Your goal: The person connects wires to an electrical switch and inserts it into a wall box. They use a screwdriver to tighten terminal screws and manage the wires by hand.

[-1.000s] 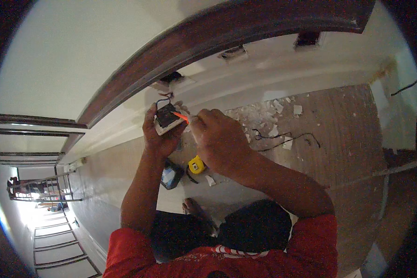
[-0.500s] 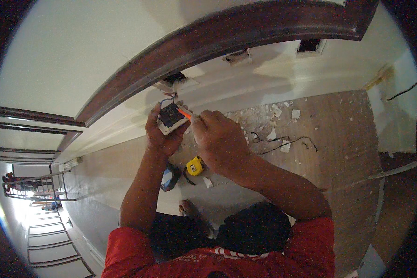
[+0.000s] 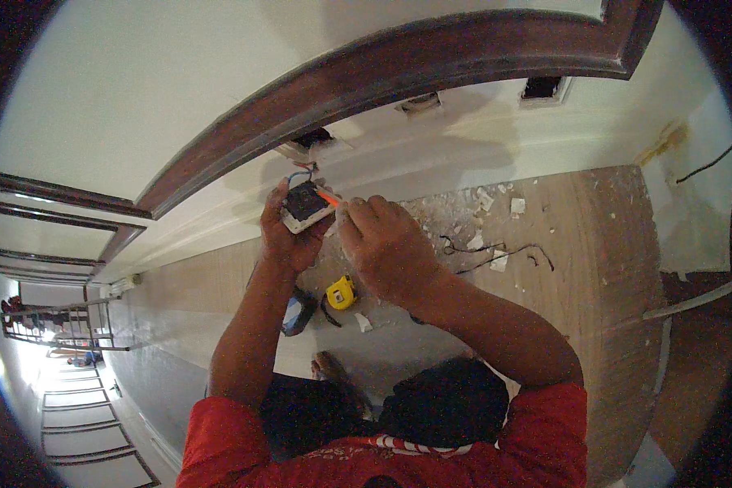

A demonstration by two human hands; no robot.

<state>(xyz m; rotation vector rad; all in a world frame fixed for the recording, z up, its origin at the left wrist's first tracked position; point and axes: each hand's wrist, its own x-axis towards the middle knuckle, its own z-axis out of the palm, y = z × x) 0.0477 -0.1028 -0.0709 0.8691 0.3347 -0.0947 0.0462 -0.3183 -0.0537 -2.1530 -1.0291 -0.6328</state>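
My left hand (image 3: 289, 240) is closed around a wall socket (image 3: 305, 207), a white plate with its black back turned up. Blue and reddish wires (image 3: 300, 174) run from the socket toward a dark cut-out (image 3: 313, 138) in the wall. My right hand (image 3: 386, 248) is closed on the handle of a screwdriver (image 3: 328, 198) with an orange shaft or grip. The screwdriver's front end meets the socket's right edge; its tip is too small to make out. My right fingers hide the rest of the handle.
A yellow tape measure (image 3: 341, 294) and a blue-and-black object (image 3: 298, 313) lie on the floor near my feet. Plaster chips (image 3: 485, 199) and a dark cable (image 3: 496, 254) are scattered to the right. Dark wood trim (image 3: 398, 69) crosses the wall above two more openings.
The view has shifted slightly. Both hands keep their grip, and the screwdriver stays against the socket's edge with hardly any visible movement.
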